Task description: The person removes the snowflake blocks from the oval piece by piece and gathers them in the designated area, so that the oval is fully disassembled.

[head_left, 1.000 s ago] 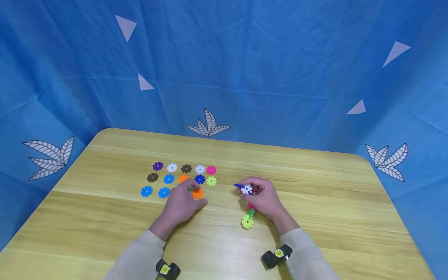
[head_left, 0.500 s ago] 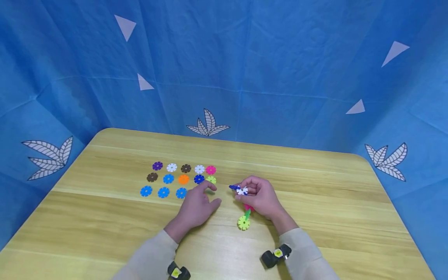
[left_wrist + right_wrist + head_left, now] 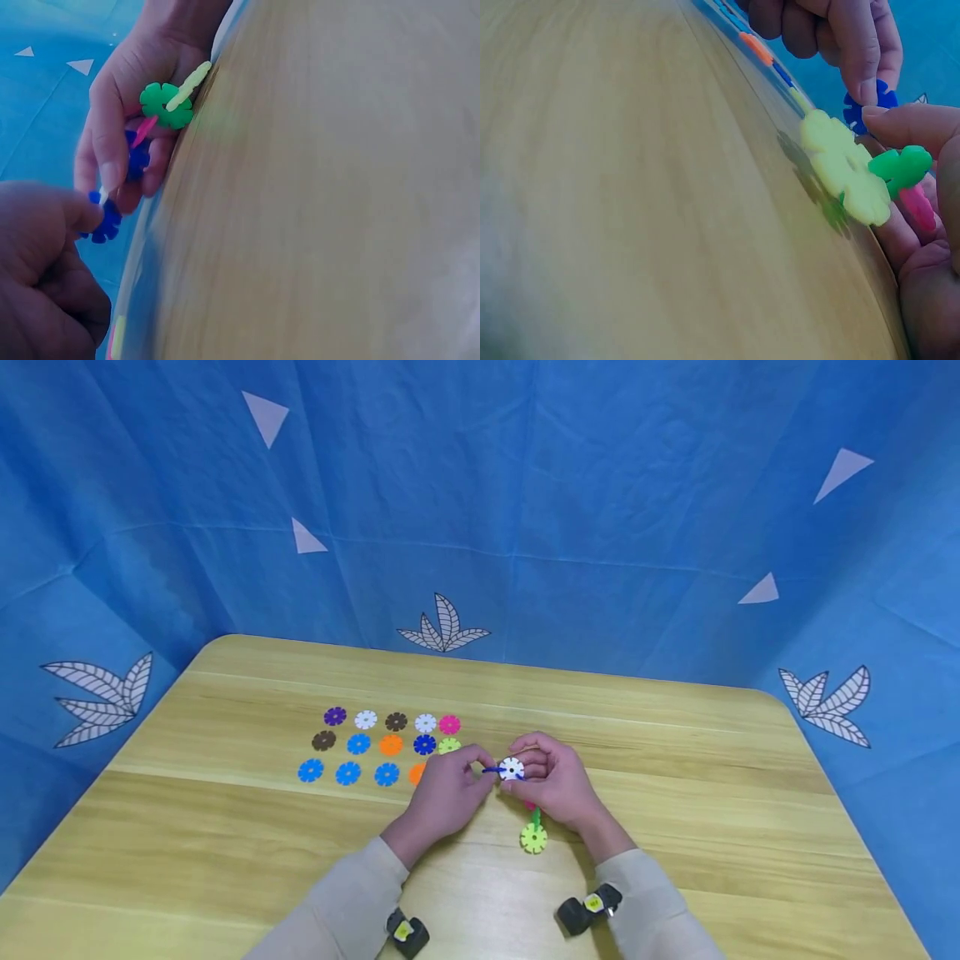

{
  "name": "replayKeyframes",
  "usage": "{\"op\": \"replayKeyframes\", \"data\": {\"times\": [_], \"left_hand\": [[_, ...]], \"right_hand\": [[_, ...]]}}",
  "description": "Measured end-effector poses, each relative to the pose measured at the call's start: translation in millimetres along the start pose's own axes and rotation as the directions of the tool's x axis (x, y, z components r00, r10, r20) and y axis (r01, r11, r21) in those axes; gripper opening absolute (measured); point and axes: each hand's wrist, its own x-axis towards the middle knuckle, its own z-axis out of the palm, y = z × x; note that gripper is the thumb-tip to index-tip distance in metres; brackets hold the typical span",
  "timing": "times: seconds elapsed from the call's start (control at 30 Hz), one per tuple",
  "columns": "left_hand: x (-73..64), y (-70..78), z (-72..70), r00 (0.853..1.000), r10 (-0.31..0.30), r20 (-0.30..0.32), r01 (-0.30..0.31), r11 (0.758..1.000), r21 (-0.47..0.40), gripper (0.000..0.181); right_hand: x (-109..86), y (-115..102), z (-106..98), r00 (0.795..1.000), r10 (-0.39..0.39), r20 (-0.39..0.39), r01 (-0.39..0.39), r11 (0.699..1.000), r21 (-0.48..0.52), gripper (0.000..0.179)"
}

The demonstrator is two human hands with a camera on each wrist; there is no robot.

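Observation:
My right hand (image 3: 558,785) holds a chain of notched plastic snowflake discs above the table. Its white disc (image 3: 512,768) faces up between the two hands. At the chain's left end, my left hand (image 3: 450,785) pinches a dark blue disc (image 3: 105,221) between thumb and finger. Below the right hand hang a pink disc (image 3: 917,206), a green disc (image 3: 161,97) and, lowest, a yellow-green disc (image 3: 844,169). Another dark blue disc (image 3: 137,159) shows among the right fingers in the left wrist view. Fingers hide part of the chain.
Loose discs lie flat in rows on the wooden table (image 3: 675,793), left of the hands: several blue ones, an orange disc (image 3: 391,744), a pink disc (image 3: 450,724) and others. The left hand partly covers the nearest orange disc (image 3: 417,774). A blue curtain (image 3: 480,485) stands behind.
My left hand has moved right, away from above the loose orange disc, and now pinches the blue disc at the chain's end. The right hand keeps its hold and has barely moved.

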Motion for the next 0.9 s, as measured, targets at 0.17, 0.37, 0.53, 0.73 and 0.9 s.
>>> {"op": "replayKeyframes", "data": {"times": [0.17,0.37,0.53,0.73,0.9], "left_hand": [[-0.5,-0.6,0.0,0.999,0.030,-0.027,-0.028,0.999,0.042,0.004],[-1.3,0.3,1.0,1.000,0.017,-0.017,-0.017,0.999,0.033,0.004],[-1.6,0.9,1.9,1.000,0.019,-0.019,-0.018,0.999,0.049,0.004],[-3.9,1.0,-0.5,0.999,0.002,-0.050,0.000,0.999,0.054,0.005],[-5.2,-4.3,-10.0,0.987,-0.032,-0.155,0.047,0.994,0.097,0.010]], "right_hand": [[0.1,-3,0,0.999,0.048,-0.018,-0.050,0.994,-0.096,0.045],[0.2,-5,2,0.998,0.052,-0.030,-0.056,0.985,-0.161,0.038],[0.2,-4,3,0.999,0.028,-0.034,-0.033,0.987,-0.157,0.036],[0.8,-3,4,0.999,-0.009,-0.035,0.003,0.988,-0.152,0.034],[-0.4,-3,1,0.997,0.007,-0.083,-0.020,0.986,-0.163,0.033]]}}
